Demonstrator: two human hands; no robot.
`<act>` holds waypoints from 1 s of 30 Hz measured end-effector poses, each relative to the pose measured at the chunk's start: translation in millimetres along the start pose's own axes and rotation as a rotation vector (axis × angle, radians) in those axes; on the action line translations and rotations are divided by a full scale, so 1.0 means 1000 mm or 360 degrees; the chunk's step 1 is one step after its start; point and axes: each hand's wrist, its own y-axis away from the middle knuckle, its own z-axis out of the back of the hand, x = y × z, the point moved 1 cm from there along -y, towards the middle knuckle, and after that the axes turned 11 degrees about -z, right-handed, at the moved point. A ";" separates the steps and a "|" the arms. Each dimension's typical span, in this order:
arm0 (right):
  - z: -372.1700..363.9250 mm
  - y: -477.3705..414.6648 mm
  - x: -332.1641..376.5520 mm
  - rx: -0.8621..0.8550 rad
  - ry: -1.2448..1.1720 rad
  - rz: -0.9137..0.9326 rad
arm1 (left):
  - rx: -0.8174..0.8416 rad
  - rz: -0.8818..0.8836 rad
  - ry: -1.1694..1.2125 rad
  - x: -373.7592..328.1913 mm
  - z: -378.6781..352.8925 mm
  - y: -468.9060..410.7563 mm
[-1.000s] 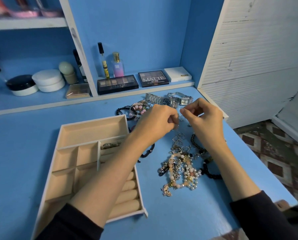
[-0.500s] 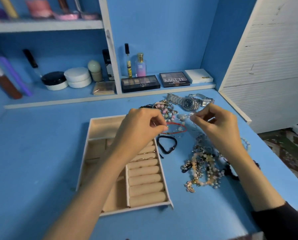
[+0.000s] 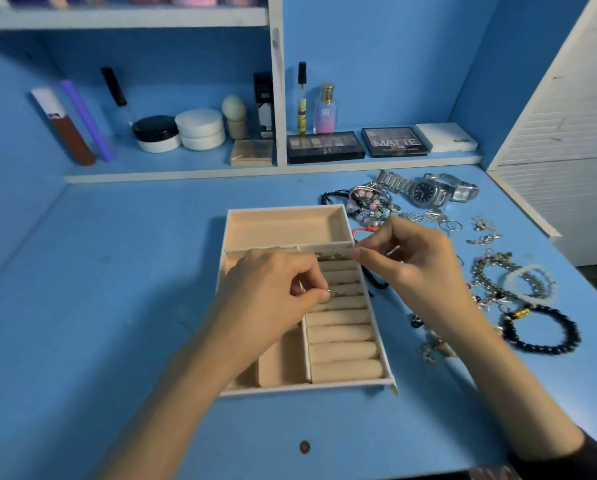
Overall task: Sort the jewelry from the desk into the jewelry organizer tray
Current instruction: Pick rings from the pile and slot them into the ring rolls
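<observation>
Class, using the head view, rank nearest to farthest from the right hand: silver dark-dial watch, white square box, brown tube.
1. Silver dark-dial watch, desk behind right hand.
2. White square box, right shelf.
3. Brown tube, far-left shelf.

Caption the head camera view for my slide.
Left hand pinches a small silver piece over the jewelry organizer tray, bracelets and watches alongside.

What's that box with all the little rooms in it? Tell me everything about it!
It is a jewelry organizer tray, a flat rectangle with a white rim and soft-looking beige lining, lying level on the blue desk. The long compartment at its far end looks empty. Padded rolls run down its right side; smaller compartments sit on the left, partly hidden. The left hand pinches what seems a silvery ring at the rolls. The right hand hovers over its right edge.
</observation>
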 end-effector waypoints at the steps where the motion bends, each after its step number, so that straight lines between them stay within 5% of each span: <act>1: -0.003 0.000 0.000 0.0011 -0.0011 -0.0003 | 0.0030 -0.0005 -0.0019 0.000 0.001 0.001; 13: -0.008 0.006 0.003 0.0058 0.0103 0.0030 | 0.0470 -0.0174 -0.0233 -0.003 0.014 -0.003; 30: 0.002 0.018 0.011 0.0164 0.0286 0.0051 | 0.0540 -0.0212 -0.0298 -0.003 0.014 -0.003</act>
